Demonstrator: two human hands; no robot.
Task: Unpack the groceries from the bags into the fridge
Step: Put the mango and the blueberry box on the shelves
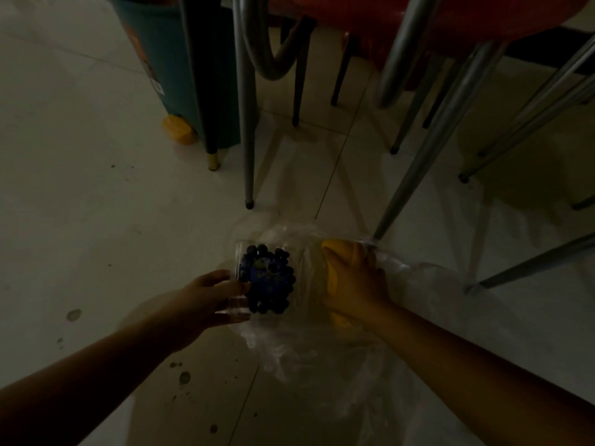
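Dim light; a clear plastic bag (322,349) lies on the tiled floor (80,188) in front of grey chair legs (248,123), with a teal bin (180,69) farther back on the left. Left hand (206,296) grips a clear box of blueberries (267,278) by its near-left edge, at the bag's mouth. Right hand (352,281), inside the bag, has fingers curled over a yellow fruit (335,252), just right of the box.

You face a dim room with a pale tiled floor (80,188). Grey metal chair legs (248,130) stand ahead. A teal bin (167,59) sits beside them.
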